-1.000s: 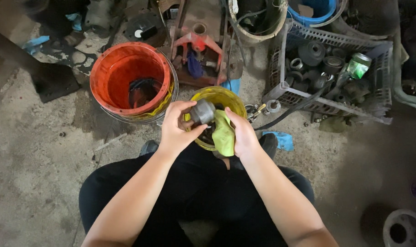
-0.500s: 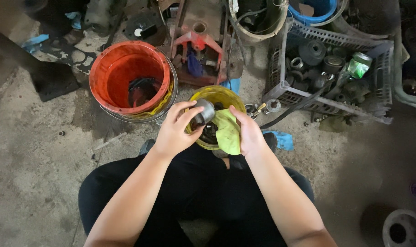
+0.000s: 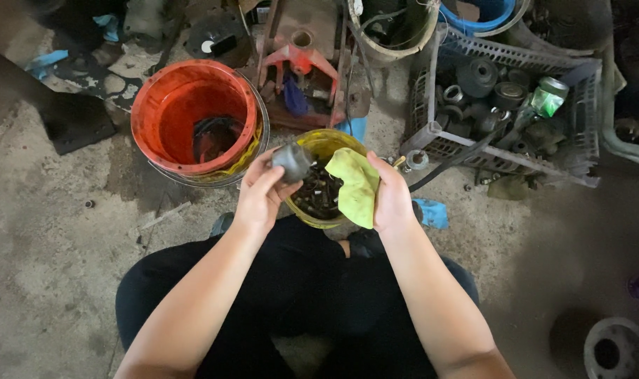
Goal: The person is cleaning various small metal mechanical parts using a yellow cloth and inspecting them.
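Over yellow tub (image 3: 312, 140) | left hand (image 3: 260, 196) raised, gripping grey metal part (image 3: 291, 161) | right hand (image 3: 390, 200) clutching green rag (image 3: 354, 186)

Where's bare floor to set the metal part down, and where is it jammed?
Bare concrete floor lies left of the knees, below the red bucket. Another open patch sits right of the blue scrap, below the grey crate. Crowded: everything along the top, and the yellow bucket between left hand and right hand.
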